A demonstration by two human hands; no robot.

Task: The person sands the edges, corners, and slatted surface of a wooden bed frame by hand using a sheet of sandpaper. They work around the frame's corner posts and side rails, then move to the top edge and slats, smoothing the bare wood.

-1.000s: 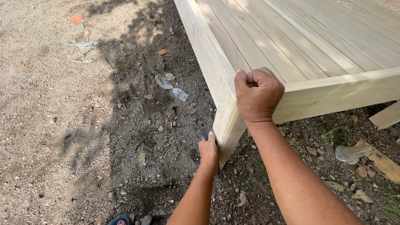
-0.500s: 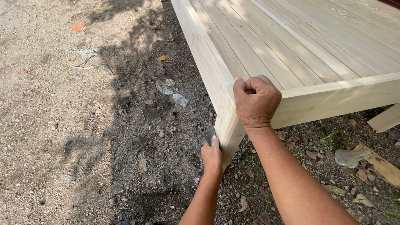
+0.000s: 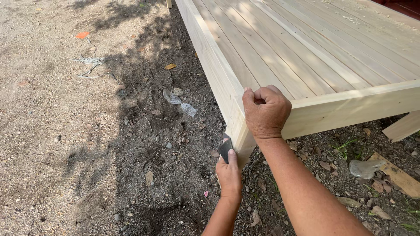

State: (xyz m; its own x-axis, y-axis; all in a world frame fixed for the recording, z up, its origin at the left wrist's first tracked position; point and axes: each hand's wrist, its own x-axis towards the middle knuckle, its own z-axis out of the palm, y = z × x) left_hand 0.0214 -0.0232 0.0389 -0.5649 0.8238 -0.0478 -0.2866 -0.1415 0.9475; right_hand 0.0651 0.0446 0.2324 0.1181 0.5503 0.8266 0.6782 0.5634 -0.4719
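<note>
Left hand (image 3: 229, 177) slid lower — scraper (image 3: 225, 148) now showing.

Bare gravelly dirt ground (image 3: 87, 166) fills the left and bottom of the frame, with crumpled plastic scraps (image 3: 179, 101) mid-frame, dry leaves (image 3: 170, 66) above them and pale string (image 3: 89, 65) at upper left.

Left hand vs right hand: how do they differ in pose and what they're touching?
The left hand sits low at the corner leg of the wooden platform, pressing a small dark scraper-like piece against it; the right hand sits higher, on the top corner. The left hand's fingers lie extended along the tool; the right hand is curled into a loose fist and holds nothing that shows. Both are bare and touch the same corner.
</note>
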